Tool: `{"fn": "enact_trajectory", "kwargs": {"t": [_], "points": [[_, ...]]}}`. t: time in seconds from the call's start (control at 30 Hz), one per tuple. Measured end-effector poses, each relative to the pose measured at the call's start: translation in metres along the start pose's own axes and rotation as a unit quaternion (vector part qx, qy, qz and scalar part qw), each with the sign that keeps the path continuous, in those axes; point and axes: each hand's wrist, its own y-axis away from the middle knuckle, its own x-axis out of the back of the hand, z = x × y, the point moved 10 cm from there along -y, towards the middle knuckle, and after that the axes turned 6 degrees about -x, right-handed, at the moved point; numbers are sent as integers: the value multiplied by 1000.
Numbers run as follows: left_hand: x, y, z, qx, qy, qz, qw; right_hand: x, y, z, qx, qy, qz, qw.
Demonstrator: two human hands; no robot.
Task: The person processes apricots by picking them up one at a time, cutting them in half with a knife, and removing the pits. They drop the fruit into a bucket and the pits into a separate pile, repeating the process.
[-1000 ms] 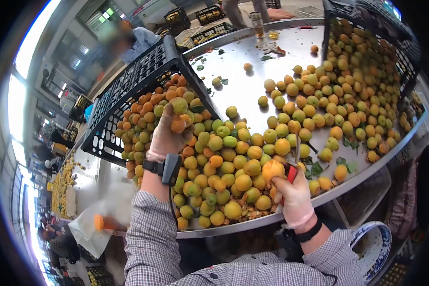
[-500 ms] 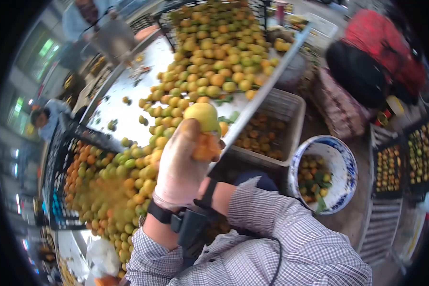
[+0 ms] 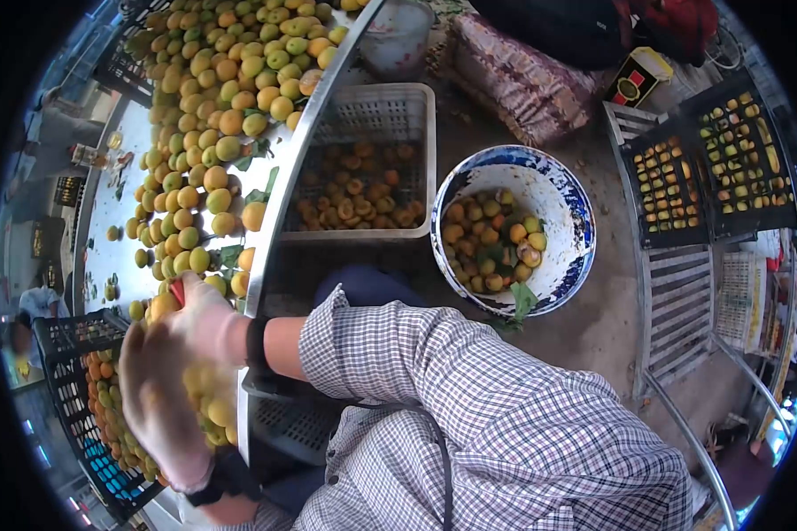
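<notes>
My gloved left hand (image 3: 163,403), smeared by motion, hovers over the fruit beside the black crate; its finger state cannot be told. Just to its upper right, my gloved right hand (image 3: 205,320) has curled fingers, with a small red thing (image 3: 178,292) showing at its tip. What that hand grips is mostly hidden. A yellow-orange fruit (image 3: 163,306) lies right by its fingers. Round green-to-orange fruits like apricots (image 3: 212,124) spread over the pale metal table (image 3: 106,208). More fill the black crate (image 3: 60,332) at the lower left.
A grey plastic crate (image 3: 427,159) with orange fruit stands right of the table edge. Beside it is a blue-rimmed white basin (image 3: 562,212) holding fruit and leaves. Black crates (image 3: 673,232) with rows of fruit sit on a slatted rack (image 3: 680,301). A patterned sack (image 3: 522,80) lies behind.
The view has swung right. My hands, earlier together around a yellow fruit and an orange piece, are now lower left over the fruit, the left one apart from the right.
</notes>
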Motion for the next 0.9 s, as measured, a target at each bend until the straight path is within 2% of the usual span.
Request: {"fn": "enact_trajectory", "kwargs": {"t": [0.03,0.07,0.13,0.17,0.2,0.23,0.27,0.3,0.33,0.37,0.4,0.43,0.47,0.5,0.53,0.57,0.6,0.7,0.8,0.87,0.9], "points": [[28,5,-8,-1,97,-13,995,0,-1,3,-24,-144,1,989],[41,12,-4,-29,214,-54,975,-2,-3,9,-47,-285,1,957],[56,25,-2,-43,427,-88,899,-10,-7,23,-86,-547,1,833],[72,29,-16,-38,429,-87,898,-15,-9,28,-103,-661,-1,743],[107,34,-67,72,38,-30,996,-18,-12,33,-118,-761,-4,638],[148,43,-87,167,-360,30,918,-9,-22,37,-117,-762,-2,637],[132,44,-56,70,-645,9,761,29,-41,26,-4,-536,31,843],[139,48,-60,71,-530,39,844,53,-53,5,108,-251,59,960],[146,57,-62,72,-406,79,907,38,-46,-10,198,64,78,975],[158,70,-71,93,-304,133,939,28,-10,-29,343,473,181,791],[165,80,-74,102,-206,201,952,-1,11,-32,382,600,140,689],[164,89,-74,104,-204,210,950,-48,53,-39,298,711,206,603],[165,98,-71,110,-209,226,945,-18,34,-33,238,609,154,741],[163,100,-64,111,-224,237,939,-39,54,-29,167,583,174,776],[180,117,-84,91,-109,319,937,-51,51,-28,218,561,79,795],[190,127,-93,89,-89,334,934,-60,55,-21,215,534,70,815],[196,133,-98,86,-61,335,936,-52,60,-17,167,535,132,818],[218,156,-108,121,-7,429,895,-55,59,-8,142,552,128,812],[250,177,-121,130,15,465,876,-50,55,2,124,545,124,820],[261,171,-115,108,-35,430,896,-40,58,5,84,539,176,819],[271,179,-127,148,21,474,868,-44,56,10,101,543,160,818]]}}
